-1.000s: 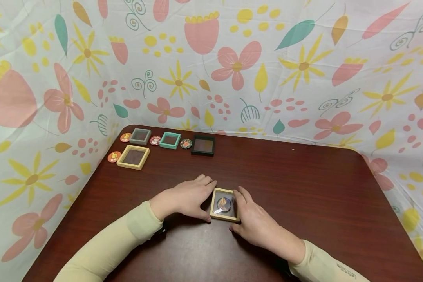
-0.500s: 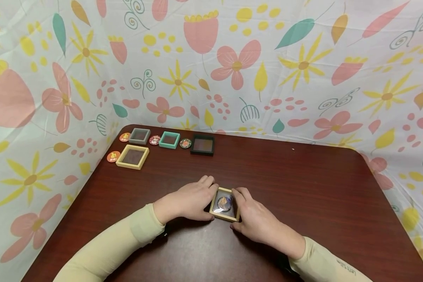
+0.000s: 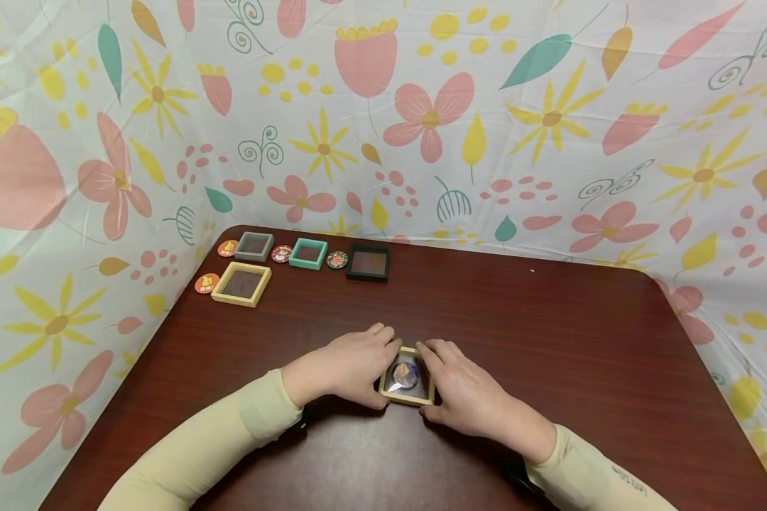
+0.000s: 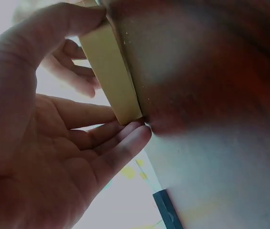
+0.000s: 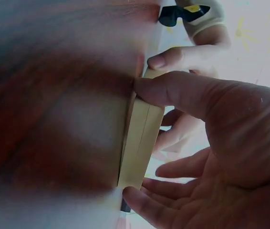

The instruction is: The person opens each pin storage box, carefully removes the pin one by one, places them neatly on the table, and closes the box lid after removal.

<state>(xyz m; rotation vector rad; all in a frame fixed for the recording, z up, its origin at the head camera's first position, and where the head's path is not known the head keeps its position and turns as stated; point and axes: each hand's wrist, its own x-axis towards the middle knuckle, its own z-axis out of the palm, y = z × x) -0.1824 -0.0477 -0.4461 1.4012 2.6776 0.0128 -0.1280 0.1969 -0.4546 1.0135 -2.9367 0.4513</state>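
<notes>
A small yellow square display frame (image 3: pixel 406 400) lies on the table before me, with a round coin-like disc (image 3: pixel 405 375) visible behind its clear film. At its left side my left hand (image 3: pixel 351 365) holds it, thumb on the near corner and fingers at the far one. My right hand (image 3: pixel 471 396) grips the opposite side in the same way, covering part of that edge. The left wrist view shows the frame's side wall (image 4: pixel 110 71) between thumb and fingers. In the right wrist view a thin seam runs along the frame's side (image 5: pixel 142 138).
Toward the back left stand a larger yellow frame (image 3: pixel 256 296), a grey frame (image 3: pixel 253 257), a teal frame (image 3: pixel 306 265) and a black frame (image 3: pixel 367 277). Round discs (image 3: pixel 281 254) lie beside them. A flower-printed cloth (image 3: pixel 422 177) borders the brown table (image 3: pixel 550 341).
The yellow frame has shifted slightly toward me. My left hand has moved a little right and closer along the frame's side; the right hand has barely moved.
</notes>
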